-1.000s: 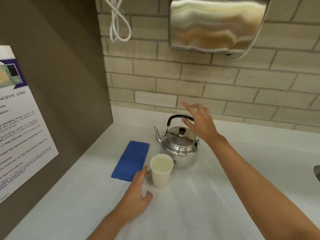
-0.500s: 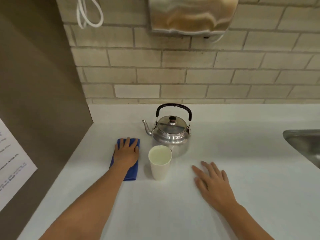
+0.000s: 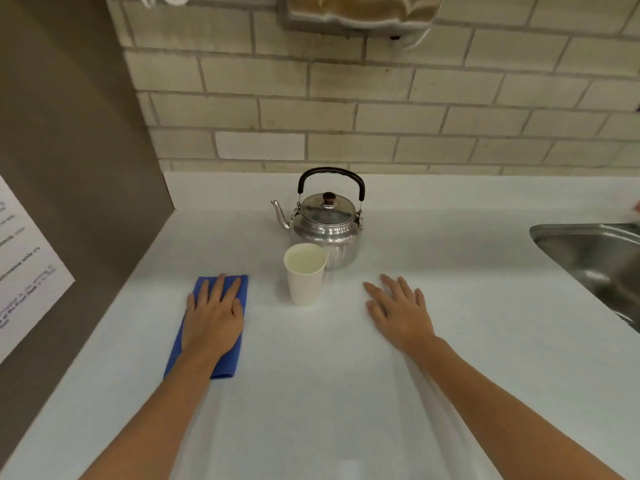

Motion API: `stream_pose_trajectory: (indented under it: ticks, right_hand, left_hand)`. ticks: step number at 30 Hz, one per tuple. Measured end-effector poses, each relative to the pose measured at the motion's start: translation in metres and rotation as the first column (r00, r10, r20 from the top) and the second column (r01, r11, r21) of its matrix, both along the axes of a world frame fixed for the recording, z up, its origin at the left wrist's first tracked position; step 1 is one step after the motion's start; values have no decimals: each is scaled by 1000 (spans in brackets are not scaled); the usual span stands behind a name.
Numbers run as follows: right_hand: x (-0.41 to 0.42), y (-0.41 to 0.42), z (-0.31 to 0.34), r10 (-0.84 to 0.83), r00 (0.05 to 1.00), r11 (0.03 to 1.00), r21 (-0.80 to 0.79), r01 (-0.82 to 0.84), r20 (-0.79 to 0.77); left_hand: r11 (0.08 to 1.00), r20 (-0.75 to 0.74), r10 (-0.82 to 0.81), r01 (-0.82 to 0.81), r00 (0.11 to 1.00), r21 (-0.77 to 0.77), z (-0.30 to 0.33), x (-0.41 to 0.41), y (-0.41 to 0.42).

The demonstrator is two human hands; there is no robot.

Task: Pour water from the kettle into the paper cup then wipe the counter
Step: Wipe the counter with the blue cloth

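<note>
A steel kettle (image 3: 327, 226) with a black handle stands upright at the back of the white counter (image 3: 346, 393), spout pointing left. Just in front of it stands a white paper cup (image 3: 304, 275) with liquid inside. Left of the cup lies a folded blue cloth (image 3: 239, 289). My left hand (image 3: 213, 317) presses flat on the cloth, fingers stretched forward, covering most of it. My right hand (image 3: 398, 311) rests palm down on the bare counter to the right of the cup, holding nothing.
A steel sink (image 3: 595, 258) is set into the counter at the right edge. A brick wall (image 3: 346, 109) runs behind the kettle, with a metal hand dryer (image 3: 360, 12) above. A brown side panel (image 3: 76, 168) with a paper notice (image 3: 24, 268) closes the left.
My right hand left the kettle handle and came down flat on the counter. My left hand moved onto the blue cloth and has drawn it toward me, away from the cup.
</note>
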State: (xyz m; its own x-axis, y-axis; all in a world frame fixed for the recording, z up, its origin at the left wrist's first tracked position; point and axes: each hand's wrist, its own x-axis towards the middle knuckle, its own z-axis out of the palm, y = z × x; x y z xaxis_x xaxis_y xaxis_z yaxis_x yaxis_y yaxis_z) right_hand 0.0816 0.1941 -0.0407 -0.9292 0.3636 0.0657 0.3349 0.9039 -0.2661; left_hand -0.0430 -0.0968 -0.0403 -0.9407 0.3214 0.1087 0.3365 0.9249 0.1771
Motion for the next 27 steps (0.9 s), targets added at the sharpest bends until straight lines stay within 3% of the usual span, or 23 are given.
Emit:
stream_pose_trajectory:
  ticks: [5,10,15,19,23,27]
  right_hand:
    - [1,2,3,41,998,999,3,-42,45]
    - [6,13,10,156,985,987,39,-159,69]
    - [18,58,12,167,984,984,52,-171,63]
    - [27,96,9,145,986,988,38,-148,81]
    - [25,122,15,163,986,987,-18,-162,36]
    - [21,163,17,99,995,994,-45,-98,30]
  left_hand:
    - [972,80,227,-230,971,36,-1,78,51]
    - [975,68,216,-219,974,37,0,130,92]
    - [851,77,507,-512,859,115,3,139,44]
    - [774,75,616,-621,784,122,3,162,103]
    - [853,60,513,-517,856,71,-1,182,221]
    - [943,101,320,-326,942,61,0,142,305]
